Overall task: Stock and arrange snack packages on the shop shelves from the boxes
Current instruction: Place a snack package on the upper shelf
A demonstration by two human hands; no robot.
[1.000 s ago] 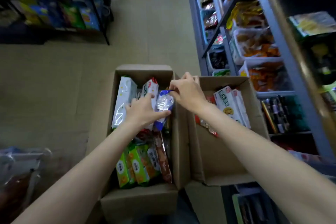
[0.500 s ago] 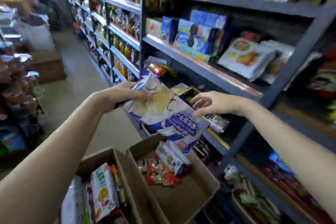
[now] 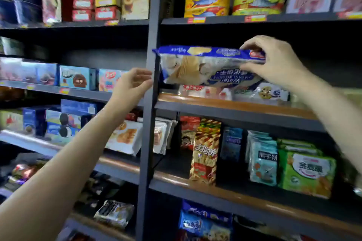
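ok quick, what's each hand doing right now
Left hand: open, fingers loosely curled, holding nothing, beside the shelf post.
Right hand: grips the wafer package.

right hand (image 3: pixel 274 60) grips wafer pack (image 3: pixel 205 66) | left hand (image 3: pixel 131 84) loose

Dark metal shelving (image 3: pixel 235 107) — dim light

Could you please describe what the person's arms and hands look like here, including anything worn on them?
Both forearms are bare along their whole visible length, with no sleeve in view. The left hand and right hand wear no gloves, and no ring, watch or bracelet shows on the fingers or wrists. No markings can be made out. The fingernails look short, though the picture is too soft to say more.
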